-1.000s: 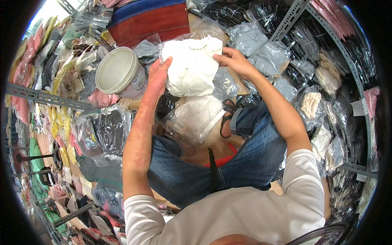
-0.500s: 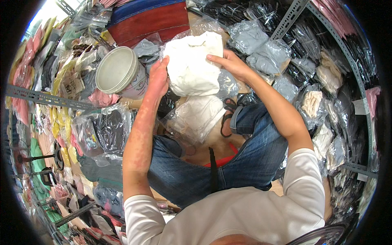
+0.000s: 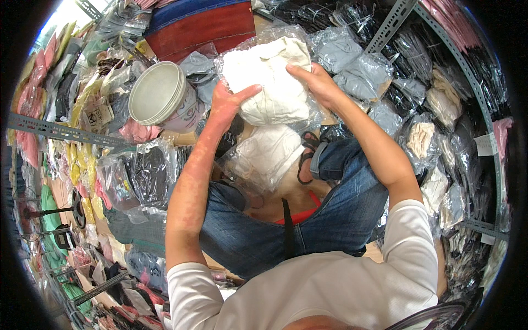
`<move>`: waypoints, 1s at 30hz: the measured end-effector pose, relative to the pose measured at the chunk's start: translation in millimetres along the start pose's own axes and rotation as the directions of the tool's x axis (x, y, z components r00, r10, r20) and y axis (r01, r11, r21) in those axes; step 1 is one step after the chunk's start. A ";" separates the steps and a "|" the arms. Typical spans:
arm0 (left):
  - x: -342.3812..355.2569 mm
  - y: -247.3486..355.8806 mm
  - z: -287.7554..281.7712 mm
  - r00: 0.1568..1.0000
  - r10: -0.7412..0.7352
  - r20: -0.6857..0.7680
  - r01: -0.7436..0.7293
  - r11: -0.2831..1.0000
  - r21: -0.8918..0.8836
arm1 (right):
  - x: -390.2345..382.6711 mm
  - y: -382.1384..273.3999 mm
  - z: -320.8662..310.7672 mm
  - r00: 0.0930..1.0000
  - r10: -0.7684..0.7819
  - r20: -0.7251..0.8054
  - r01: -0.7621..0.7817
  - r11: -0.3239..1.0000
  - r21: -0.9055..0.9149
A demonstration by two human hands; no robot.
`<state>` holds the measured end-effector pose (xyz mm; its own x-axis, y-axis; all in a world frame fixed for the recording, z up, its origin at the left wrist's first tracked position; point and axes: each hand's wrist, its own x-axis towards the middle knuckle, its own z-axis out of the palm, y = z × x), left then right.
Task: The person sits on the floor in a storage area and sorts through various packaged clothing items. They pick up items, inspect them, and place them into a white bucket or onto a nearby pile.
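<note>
Both hands hold a folded white garment (image 3: pixel 270 102) in front of me, above the floor. My left hand (image 3: pixel 226 103) grips its left edge, the thumb stretched over the top and the fingers hidden beneath. At the right edge, the thumb of my right hand (image 3: pixel 319 85) presses on the cloth, with the other fingers underneath. Clear plastic (image 3: pixel 280 34) shows around the garment's far edge; whether it encloses the cloth I cannot tell. Just below, between my feet, lies another white garment (image 3: pixel 270 155) with clear plastic about it.
A white bucket (image 3: pixel 159 93) stands left of my hands. Bagged grey-blue garments (image 3: pixel 360 74) lie to the right, and bagged dark clothing (image 3: pixel 146 176) to the left. Metal shelf uprights (image 3: pixel 390 25) and stacked packages surround me. A red and blue piece (image 3: pixel 201 33) is at the far side.
The white garment has shifted slightly right and tilted. My left thumb has moved from its edge onto its top, and my right hand has moved a little right. More clear plastic shows around the cloth.
</note>
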<state>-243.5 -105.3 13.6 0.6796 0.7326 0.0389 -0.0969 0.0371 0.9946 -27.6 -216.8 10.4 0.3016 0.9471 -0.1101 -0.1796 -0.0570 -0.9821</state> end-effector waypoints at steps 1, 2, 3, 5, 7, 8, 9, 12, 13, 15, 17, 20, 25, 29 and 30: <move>-1.1 0.8 2.8 0.999 0.013 -0.033 -0.013 1.000 -0.005 | 0.3 -0.7 -0.6 1.000 -0.014 -0.011 0.013 0.999 -0.041; -2.2 1.3 3.4 0.997 0.026 -0.069 -0.026 1.000 -0.007 | 0.8 -1.7 -0.1 0.999 -0.028 -0.019 0.027 0.996 -0.081; -1.5 -1.2 2.1 0.996 0.052 -0.078 -0.051 0.999 0.013 | 0.8 -3.3 0.8 0.997 -0.070 -0.030 0.066 0.988 -0.137; 1.6 -6.3 1.0 0.990 0.106 -0.089 -0.101 0.993 0.052 | 0.2 -6.5 1.3 0.986 -0.157 -0.050 0.139 0.958 -0.251; 2.3 -6.7 2.1 0.989 0.097 -0.115 -0.089 0.993 0.071 | 9.2 5.9 -4.4 0.930 -0.358 -0.079 0.331 0.913 -0.239; 2.0 -5.9 2.1 0.987 0.092 -0.132 -0.082 0.993 0.082 | 12.1 7.6 -3.9 0.887 -0.453 -0.092 0.423 0.876 -0.234; 2.5 -5.3 2.2 0.986 0.085 -0.143 -0.074 0.994 0.079 | 13.2 7.7 -6.6 0.841 -0.523 -0.139 0.457 0.824 -0.335; 2.4 -4.4 1.3 0.981 0.068 -0.183 -0.056 0.996 0.069 | 8.4 -6.5 -5.8 0.675 -0.717 -0.176 0.502 0.620 -0.603; 1.6 -4.7 0.8 0.978 0.066 -0.198 -0.054 0.996 0.067 | 3.6 -13.7 -3.2 0.622 -0.770 -0.146 0.512 0.540 -0.668; 1.1 -3.0 2.8 0.978 0.049 -0.202 -0.037 0.998 0.060 | -4.0 -23.2 0.6 0.533 -0.846 -0.001 0.529 0.334 -0.780; 0.1 -0.1 4.8 0.982 0.015 -0.189 -0.005 0.998 0.056 | -8.1 -25.3 2.3 0.465 -0.856 0.225 0.550 0.080 -0.831; 0.1 -1.8 5.8 0.988 0.011 -0.154 -0.001 0.998 0.065 | -14.6 -18.5 14.4 0.545 -0.770 0.331 0.585 0.067 -0.808; -2.1 1.2 7.3 0.992 -0.001 -0.122 0.010 0.997 0.071 | -11.2 -13.7 20.5 0.507 -0.757 0.413 0.614 -0.019 -0.789; -2.8 3.2 7.8 0.994 -0.017 -0.104 0.023 0.998 0.055 | -10.0 -12.1 20.8 0.487 -0.747 0.453 0.621 -0.069 -0.781; -3.1 2.9 7.8 0.995 -0.018 -0.095 0.021 0.999 0.031 | -10.3 -12.3 21.1 0.489 -0.744 0.456 0.619 -0.073 -0.782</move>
<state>-240.1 -112.7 17.1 0.6090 0.7931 0.0115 -0.0599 0.0316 0.9977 -48.2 -219.2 26.9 -0.1463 0.6493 0.7463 0.9320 0.3435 -0.1161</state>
